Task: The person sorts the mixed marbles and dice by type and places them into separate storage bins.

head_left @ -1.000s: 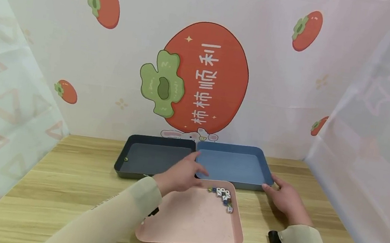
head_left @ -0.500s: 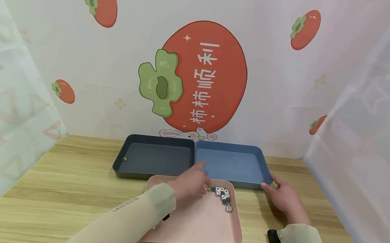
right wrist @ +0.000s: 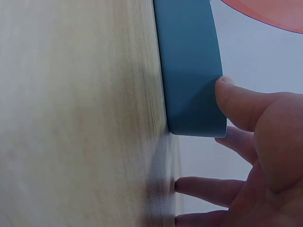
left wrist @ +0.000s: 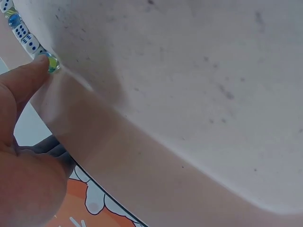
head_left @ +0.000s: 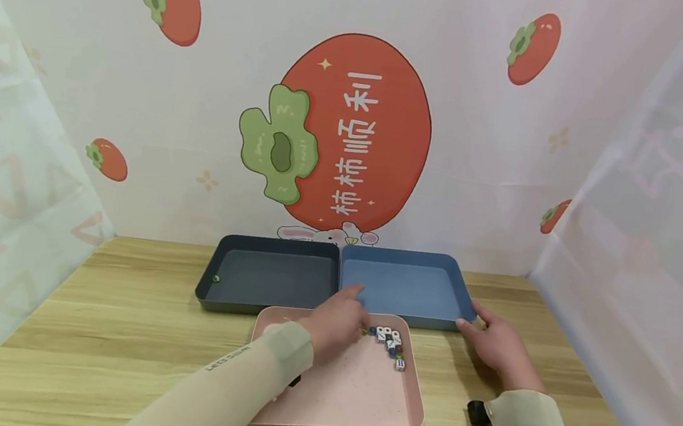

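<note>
My left hand [head_left: 336, 324] reaches into the pink tray [head_left: 349, 401], one straight digit touching a yellow-green glass marble [left wrist: 52, 63] at the end of a row of dice [left wrist: 29, 42]. Its other fingers reach over the tray's far rim. Several white dice and a few blue and brown pieces cluster in the tray's far right corner; one white die [head_left: 400, 364] lies nearest. My right hand [head_left: 499, 345] holds the near right corner of the blue tray [right wrist: 194, 71], thumb on the rim, another finger round the corner and the remaining fingertips down at the table.
A dark grey tray [head_left: 274, 281] stands left of the blue one, with one small marble [head_left: 216, 278] by its left wall. Both are behind the pink tray on a wooden table [head_left: 84, 345]. Printed cloth [head_left: 222, 82] encloses the back and sides.
My left hand has lowered from above the far edge of the pink tray and moved right to the marble, then stayed there. My right hand keeps its place on the blue tray.
</note>
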{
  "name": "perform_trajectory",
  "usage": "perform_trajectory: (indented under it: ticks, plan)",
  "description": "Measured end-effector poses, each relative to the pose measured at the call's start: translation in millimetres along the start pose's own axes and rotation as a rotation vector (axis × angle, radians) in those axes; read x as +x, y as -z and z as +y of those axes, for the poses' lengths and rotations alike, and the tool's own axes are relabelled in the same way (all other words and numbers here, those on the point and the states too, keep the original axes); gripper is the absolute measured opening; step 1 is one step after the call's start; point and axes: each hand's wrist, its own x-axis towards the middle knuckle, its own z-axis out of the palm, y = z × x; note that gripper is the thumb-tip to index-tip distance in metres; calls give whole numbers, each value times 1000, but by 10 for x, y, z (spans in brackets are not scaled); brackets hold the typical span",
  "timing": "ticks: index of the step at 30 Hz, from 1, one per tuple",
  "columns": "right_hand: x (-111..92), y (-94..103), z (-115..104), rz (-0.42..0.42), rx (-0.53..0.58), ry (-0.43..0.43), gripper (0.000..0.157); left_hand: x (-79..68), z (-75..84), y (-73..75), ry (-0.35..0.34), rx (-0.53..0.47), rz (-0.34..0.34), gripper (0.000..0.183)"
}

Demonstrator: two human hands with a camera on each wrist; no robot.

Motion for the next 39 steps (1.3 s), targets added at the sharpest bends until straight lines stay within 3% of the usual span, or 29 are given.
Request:
perform_trajectory:
  ticks: [5, 14, 21, 29, 34, 39]
  plan:
    - [4, -8, 1, -3, 1, 0, 78, 13, -12, -23, -10, 20, 27, 18]
    - [17, -20, -8, 13, -15, 14, 79, 26, -35, -61, -8, 93, 16, 13]
    - [11, -14, -27, 7, -4, 7, 79, 26, -50, -63, -6, 69, 9, 15]
    - [13, -9, 1, 10, -11, 16, 79, 52, -101, 0, 3, -107, 19, 17]
    - [23, 1, 24, 18, -11, 13, 80, 53, -179, 142, 89, -281, 39, 12]
    - [31, -9, 32, 15, -14, 8, 80, 8, -272, 266, 164, -354, 42, 12]
